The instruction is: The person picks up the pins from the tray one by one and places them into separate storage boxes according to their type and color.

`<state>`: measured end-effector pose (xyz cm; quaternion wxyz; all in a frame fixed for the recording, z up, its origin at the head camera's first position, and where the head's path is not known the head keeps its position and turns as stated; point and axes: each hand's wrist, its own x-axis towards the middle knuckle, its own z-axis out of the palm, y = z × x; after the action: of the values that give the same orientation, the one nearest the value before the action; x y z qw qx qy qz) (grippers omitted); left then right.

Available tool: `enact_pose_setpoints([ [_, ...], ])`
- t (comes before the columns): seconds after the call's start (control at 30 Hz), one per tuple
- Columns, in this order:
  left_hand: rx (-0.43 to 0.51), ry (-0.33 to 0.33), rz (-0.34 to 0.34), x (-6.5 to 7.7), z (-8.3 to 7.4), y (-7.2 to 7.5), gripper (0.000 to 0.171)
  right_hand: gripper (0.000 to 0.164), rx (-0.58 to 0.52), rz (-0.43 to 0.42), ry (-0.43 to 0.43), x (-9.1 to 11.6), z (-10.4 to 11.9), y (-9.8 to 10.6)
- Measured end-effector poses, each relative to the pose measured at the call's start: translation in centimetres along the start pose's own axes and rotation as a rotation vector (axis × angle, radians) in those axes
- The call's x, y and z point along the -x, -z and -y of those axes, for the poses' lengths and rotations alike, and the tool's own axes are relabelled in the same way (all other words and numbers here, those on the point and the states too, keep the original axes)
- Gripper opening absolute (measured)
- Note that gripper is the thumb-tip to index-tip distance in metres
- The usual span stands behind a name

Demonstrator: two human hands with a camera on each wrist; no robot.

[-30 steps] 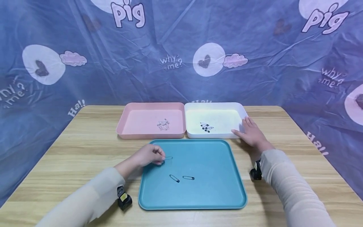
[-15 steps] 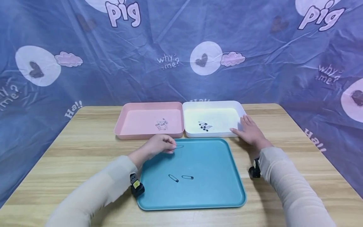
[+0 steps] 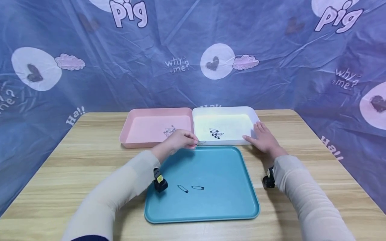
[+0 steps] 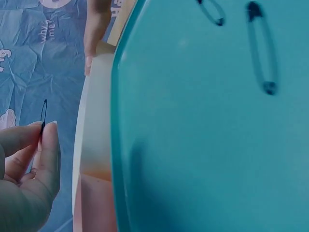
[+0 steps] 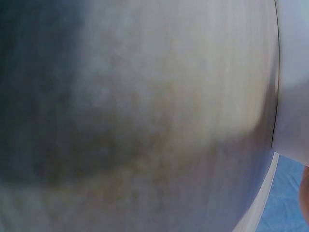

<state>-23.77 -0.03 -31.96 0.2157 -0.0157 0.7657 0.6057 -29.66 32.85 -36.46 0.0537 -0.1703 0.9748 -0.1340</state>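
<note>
My left hand (image 3: 181, 140) pinches a black safety pin (image 4: 44, 111) between thumb and fingertips, over the near edges of the pink tray (image 3: 144, 129) and the white tray (image 3: 235, 125), close to where they meet. The pin points up from the fingers in the left wrist view. Two more black safety pins, one slanted (image 3: 182, 188) and one lying level (image 3: 197, 187), are on the teal tray (image 3: 223, 174). My right hand (image 3: 265, 139) rests with extended fingers against the white tray's right front corner; only a sliver of it enters the right wrist view.
Several black-headed safety pins (image 3: 215, 133) lie together in the white tray. A small heap of light-coloured pins (image 3: 169, 131) sits in the pink tray, partly behind my left hand. Wooden tabletop (image 3: 75, 167) surrounds the trays, with a blue printed cloth (image 3: 150, 83) behind.
My left hand has carried the safety pin from the teal tray's upper left, forward and to the right, up to the white tray's near edge. The right hand stays at its corner.
</note>
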Motion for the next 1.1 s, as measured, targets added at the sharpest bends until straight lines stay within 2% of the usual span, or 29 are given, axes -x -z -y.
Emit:
enact_pose_setpoints([
  [0.27,-0.012,0.015,-0.018,-2.1,-1.6,-0.9,0.020,0.089,-0.006,0.012,-0.007,0.0,0.1,0.3],
  [0.5,0.080,0.002,-0.015,-3.6,-2.3,-1.9,0.022,0.089,-0.006,0.025,-0.009,0.0,0.2,0.3],
  [0.67,0.103,-0.004,-0.034,-4.8,-2.5,-2.5,0.022,0.089,-0.006,0.026,-0.013,0.0,0.2,0.3],
  [1.1,0.022,-0.035,-0.101,-8.2,-2.5,-4.8,0.016,0.088,0.001,0.025,-0.020,0.0,0.3,0.3],
])
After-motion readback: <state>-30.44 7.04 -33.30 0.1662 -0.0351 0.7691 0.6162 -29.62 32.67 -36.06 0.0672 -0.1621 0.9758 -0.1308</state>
